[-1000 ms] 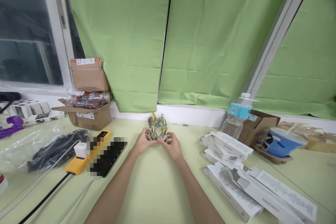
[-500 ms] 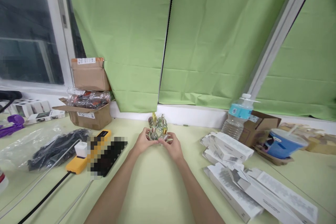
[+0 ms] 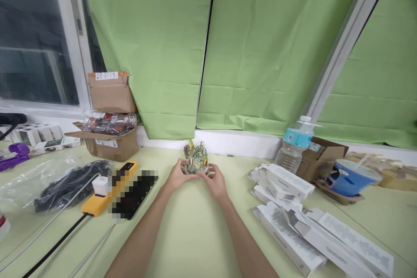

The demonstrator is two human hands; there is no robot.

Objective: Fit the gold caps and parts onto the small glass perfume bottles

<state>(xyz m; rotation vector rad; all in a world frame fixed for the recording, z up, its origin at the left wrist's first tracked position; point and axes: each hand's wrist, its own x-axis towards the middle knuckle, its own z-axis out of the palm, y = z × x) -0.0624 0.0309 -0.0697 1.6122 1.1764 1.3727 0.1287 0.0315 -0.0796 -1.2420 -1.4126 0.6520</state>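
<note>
Small clear glass bottles with shiny metallic caps, looking like perfume bottles, stand in a cluster near the wall. My left hand [image 3: 177, 177] curls around the front left perfume bottle [image 3: 190, 168], which has a pinkish-gold cap. The front right perfume bottle [image 3: 204, 167], capped in gold, is held by my right hand [image 3: 215, 182], with the thumb at its near side. Just behind them are further bottles, one gold-capped [image 3: 189, 149] and some silver-capped [image 3: 201, 152]. Fingers cover the outer sides of the front pair.
On the left lie a black phone [image 3: 135, 194], a yellow power strip [image 3: 97, 204] with cables, and a bagged black item [image 3: 71, 184] beside a cardboard box [image 3: 112, 147]. Flattened white boxes [image 3: 289, 236], a water bottle [image 3: 293, 147] and a blue cup [image 3: 353, 178] occupy the right.
The front right bottle and my right thumb have shifted very slightly to the right. My left hand looks the same.
</note>
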